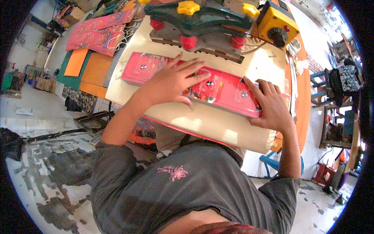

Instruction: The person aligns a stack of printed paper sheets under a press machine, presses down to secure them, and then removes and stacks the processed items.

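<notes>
A long stack of red printed card sheets (pixel 228 92), with round metal-looking spots along it, lies across a cream padded board (pixel 218 123). My left hand (pixel 175 80) rests over the stack's middle-left part, fingers stretched and spread, thumb near its front edge. At the right end, my right hand (pixel 270 104) spans the stack, with fingers on top and thumb at the near edge; they are apart, not wrapped round it. Just beyond stands a dark green press frame (pixel 218 19) with yellow knobs and red cylindrical pieces beneath.
A yellow control box (pixel 277 25) with a black dial is right of the press. More red printed sheets (pixel 97 37) with white cords lie at the far left, near an orange card (pixel 76 62). A blue stool (pixel 272 160) stands below the table's right side.
</notes>
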Motion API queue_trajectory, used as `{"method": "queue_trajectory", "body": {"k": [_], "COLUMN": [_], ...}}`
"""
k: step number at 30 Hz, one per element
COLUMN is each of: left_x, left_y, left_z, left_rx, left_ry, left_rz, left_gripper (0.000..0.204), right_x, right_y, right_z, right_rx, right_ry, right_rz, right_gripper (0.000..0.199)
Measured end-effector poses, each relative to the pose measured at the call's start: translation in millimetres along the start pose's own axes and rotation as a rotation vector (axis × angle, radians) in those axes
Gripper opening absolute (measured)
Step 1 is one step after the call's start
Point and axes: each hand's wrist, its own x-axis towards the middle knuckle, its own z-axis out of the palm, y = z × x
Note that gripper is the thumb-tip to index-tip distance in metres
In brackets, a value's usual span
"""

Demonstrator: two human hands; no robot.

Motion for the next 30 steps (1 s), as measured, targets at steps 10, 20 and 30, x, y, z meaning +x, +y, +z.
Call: {"method": "queue_trajectory", "body": {"k": [10, 20, 30], "left_x": [-76, -208, -191], "left_y": [-88, -378, -380], "left_z": [-34, 53, 42], "left_rx": [-0.333, -1.561, -1.444], "left_ry": [1.079, 1.431, 1.326], "left_rz": [-0.718, -1.387, -1.525], "left_gripper": [0.024, 0.062, 0.058], "right_x": [3, 2, 4], "right_y": [-7, -9, -11], "right_z": [-2, -5, -3], "right_rx": [0.011, 0.027, 0.031], "right_ry": [0.023, 0.046, 0.05], "right_rz": [0.029, 0.06, 0.07], "right_gripper": [0.117, 0.116, 0.115]}}
